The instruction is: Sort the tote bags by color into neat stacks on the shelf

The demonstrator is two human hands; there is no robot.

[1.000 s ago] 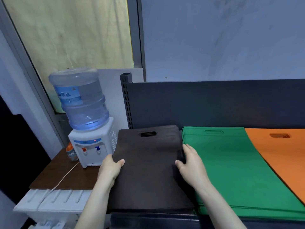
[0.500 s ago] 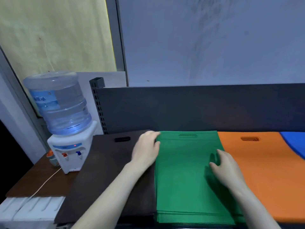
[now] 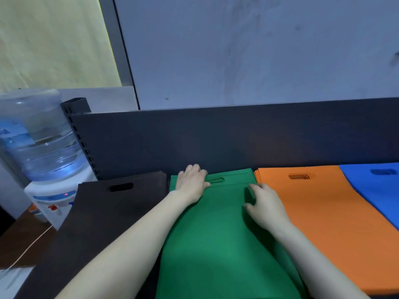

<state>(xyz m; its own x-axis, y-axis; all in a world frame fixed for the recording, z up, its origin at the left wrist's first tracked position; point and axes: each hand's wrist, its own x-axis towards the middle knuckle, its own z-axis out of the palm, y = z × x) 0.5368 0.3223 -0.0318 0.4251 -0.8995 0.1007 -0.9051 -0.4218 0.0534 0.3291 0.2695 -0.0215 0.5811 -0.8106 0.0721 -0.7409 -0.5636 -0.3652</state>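
green stack (image 3: 216, 244) getting squared up on shelf (image 3: 216, 137), lying between brown stack (image 3: 103, 223) and orange stack (image 3: 313, 212), blue stack (image 3: 377, 190) sitting furthest right; sorting looking nearly done, tidying in hand; left hand (image 3: 191, 185) pressing far left corner, fingers bending over back edge, grip or mere push unclear; right hand (image 3: 264, 205) resting loosely spread on right side, holding nothing; next move likely calling for nudging edges flush without rumpling top bag

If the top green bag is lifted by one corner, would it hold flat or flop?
Probably floppy: the green stack is thin, flat fabric sheets, so one lifted should drape. Likely light too, each layer looking thin. Pushed, it may slide over the bags below, which lie loose.
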